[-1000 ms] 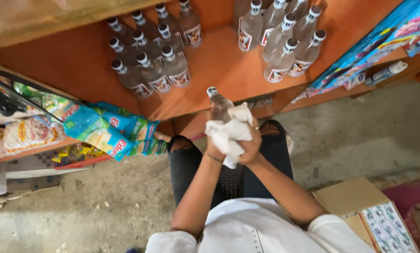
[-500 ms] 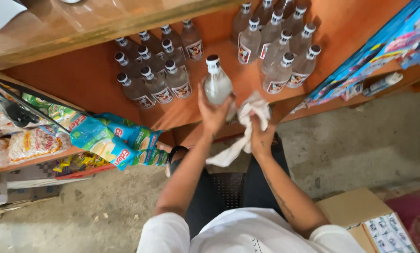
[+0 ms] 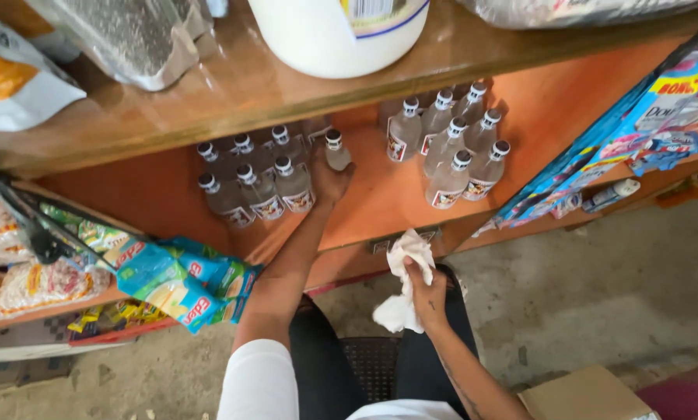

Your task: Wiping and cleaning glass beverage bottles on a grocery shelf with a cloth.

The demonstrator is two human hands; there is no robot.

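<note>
My left hand [image 3: 329, 180] reaches deep onto the orange shelf [image 3: 380, 206] and grips a small clear bottle with a dark cap [image 3: 335, 150], set beside a group of several similar bottles [image 3: 259, 183] at the back left. My right hand [image 3: 426, 292] stays lower, near the shelf's front edge, closed on a crumpled white cloth [image 3: 402, 284] that hangs down from it. A second cluster of clear bottles [image 3: 451, 148] stands to the right on the same shelf.
A wooden upper shelf [image 3: 232, 93] carries a large white tub [image 3: 341, 31] and bagged goods. Blue snack packets [image 3: 181, 280] hang at the left, coloured packets [image 3: 636, 140] at the right. A cardboard box [image 3: 590, 397] sits on the concrete floor [image 3: 598, 288].
My left hand carried the bottle from in front of me to the back of the shelf, beside the left group. My right hand with the cloth dropped lower, and the view tilted up.
</note>
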